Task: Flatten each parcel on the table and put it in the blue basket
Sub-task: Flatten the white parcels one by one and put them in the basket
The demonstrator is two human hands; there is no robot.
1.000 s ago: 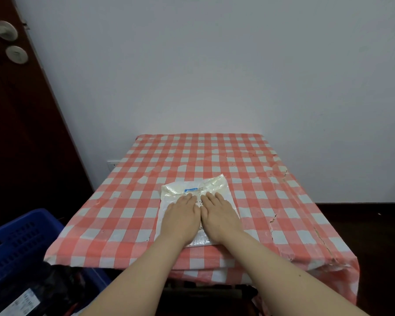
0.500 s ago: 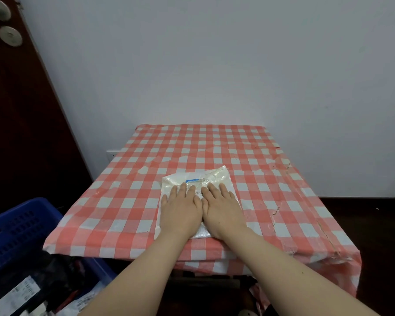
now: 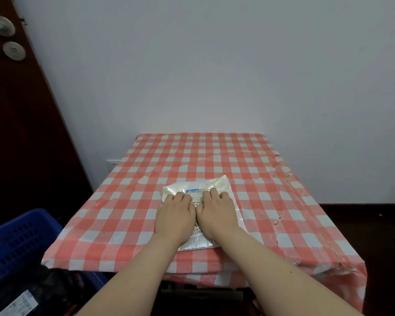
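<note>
A white plastic parcel (image 3: 218,184) with a blue-marked label lies on the red-and-white checked table (image 3: 271,190), near its front edge. My left hand (image 3: 175,214) and my right hand (image 3: 217,212) lie side by side on top of the parcel, palms down and thumbs touching. Their fingers bend down at the knuckles and the tips press into the parcel around the label. The parcel's middle is hidden under both hands. The blue basket (image 3: 21,238) stands on the floor at the lower left, beside the table.
Dark bags and a labelled parcel (image 3: 23,302) lie inside the basket. A dark wooden door with a metal handle (image 3: 0,25) fills the left side. A white wall stands right behind the table. The tablecloth is torn along the right edge (image 3: 277,224).
My fingers lay stretched out flat on the parcel; now they are bent with the tips pressing down. The hands have slid slightly toward the parcel's far end. The camera view has shifted a little.
</note>
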